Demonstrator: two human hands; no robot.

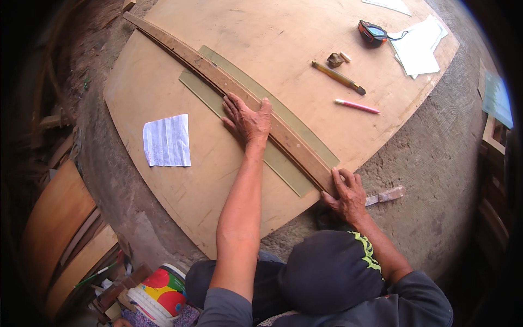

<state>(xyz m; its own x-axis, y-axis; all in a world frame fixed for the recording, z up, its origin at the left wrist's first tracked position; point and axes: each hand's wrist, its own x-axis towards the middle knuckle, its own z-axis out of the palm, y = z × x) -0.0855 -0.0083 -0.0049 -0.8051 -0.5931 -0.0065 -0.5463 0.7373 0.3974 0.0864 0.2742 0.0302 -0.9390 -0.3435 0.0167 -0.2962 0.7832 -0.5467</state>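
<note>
Examining the desk (283, 38), we find the wooden bar (289, 140) lying lengthwise over the glass (279, 159); the left grip (250, 120) spreads across it; the right grip (349, 195) clasps its near end.

one head view looks steeply down from above the bench (305, 27), facing across it, with a dark cap (332, 272) low in the frame. the wide fisheye bends the bench's edges and darkens toward the sides. it stands back enough to take in both forearms (239, 201), the left fingers (234, 103) near mid-picture, and floor (425, 158) on either side.
</note>
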